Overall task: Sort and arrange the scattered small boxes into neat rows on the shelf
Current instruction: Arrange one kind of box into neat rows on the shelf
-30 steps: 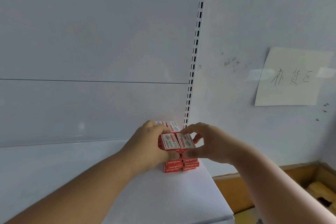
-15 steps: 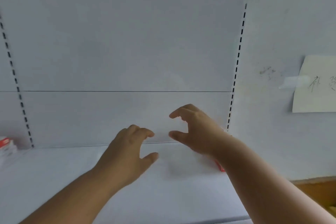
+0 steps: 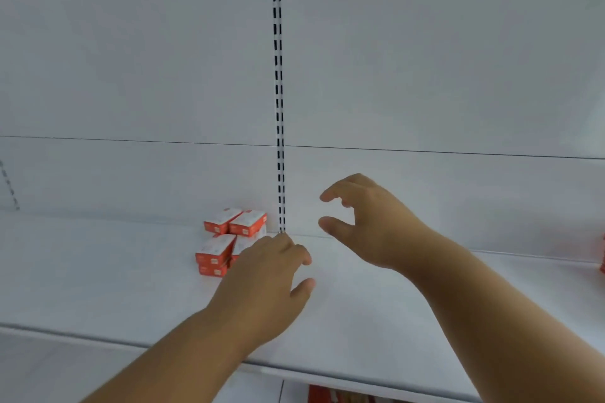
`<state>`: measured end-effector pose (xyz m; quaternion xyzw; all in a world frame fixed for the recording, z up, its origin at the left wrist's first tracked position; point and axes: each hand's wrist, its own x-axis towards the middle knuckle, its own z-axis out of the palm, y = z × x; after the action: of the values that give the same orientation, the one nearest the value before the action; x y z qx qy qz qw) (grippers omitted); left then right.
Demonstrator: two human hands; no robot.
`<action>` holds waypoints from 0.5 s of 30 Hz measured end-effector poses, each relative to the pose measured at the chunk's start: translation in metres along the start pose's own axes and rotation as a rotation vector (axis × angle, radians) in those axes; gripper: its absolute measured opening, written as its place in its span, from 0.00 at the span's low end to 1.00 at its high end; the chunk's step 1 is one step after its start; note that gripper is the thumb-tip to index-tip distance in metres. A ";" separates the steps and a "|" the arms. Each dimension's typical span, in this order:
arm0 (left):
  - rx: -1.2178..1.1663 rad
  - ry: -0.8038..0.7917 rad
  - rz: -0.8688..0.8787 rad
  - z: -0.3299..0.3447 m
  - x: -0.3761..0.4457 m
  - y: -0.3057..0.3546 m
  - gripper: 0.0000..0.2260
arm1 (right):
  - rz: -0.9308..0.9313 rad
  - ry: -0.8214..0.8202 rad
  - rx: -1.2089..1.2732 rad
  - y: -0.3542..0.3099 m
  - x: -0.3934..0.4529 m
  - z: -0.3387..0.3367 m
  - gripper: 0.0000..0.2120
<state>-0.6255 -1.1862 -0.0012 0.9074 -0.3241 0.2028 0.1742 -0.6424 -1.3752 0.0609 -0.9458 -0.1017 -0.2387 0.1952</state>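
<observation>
Since both my hands are empty, fingers loosely curled, the risk lies in my left hand (image 3: pixel 262 285); it hovers just beside the small boxes (image 3: pixel 230 240) at ten o'clock and could knock that loose stack askew; my right hand (image 3: pixel 366 226) hangs at two o'clock; the shelf (image 3: pixel 376 321) offers open room rightward; its front edge runs near my wrists.

Partly hidden boxes and cut-off edges on a white shelf.

The left hand (image 3: pixel 262 285) covers the right side of the small red and white boxes (image 3: pixel 229 239); their print is too blurred to read. At the right edge, a red thing (image 3: pixel 602 252) is cut off. Below the shelf (image 3: pixel 98 288), red items (image 3: pixel 330 397) are cropped by the bottom edge. Both forearms run out of view.
</observation>
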 end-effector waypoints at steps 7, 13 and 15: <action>-0.014 0.126 -0.139 0.003 -0.006 -0.078 0.06 | 0.025 -0.133 0.005 -0.044 0.058 0.067 0.17; -0.054 0.274 -0.363 -0.002 0.015 -0.119 0.05 | 0.147 -0.277 -0.081 -0.049 0.094 0.111 0.27; -0.024 0.260 -0.461 0.000 0.025 -0.129 0.07 | 0.192 -0.332 -0.088 -0.049 0.098 0.119 0.28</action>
<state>-0.5229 -1.1053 -0.0125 0.9214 -0.0862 0.2691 0.2667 -0.5227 -1.2715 0.0286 -0.9852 -0.0310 -0.0640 0.1560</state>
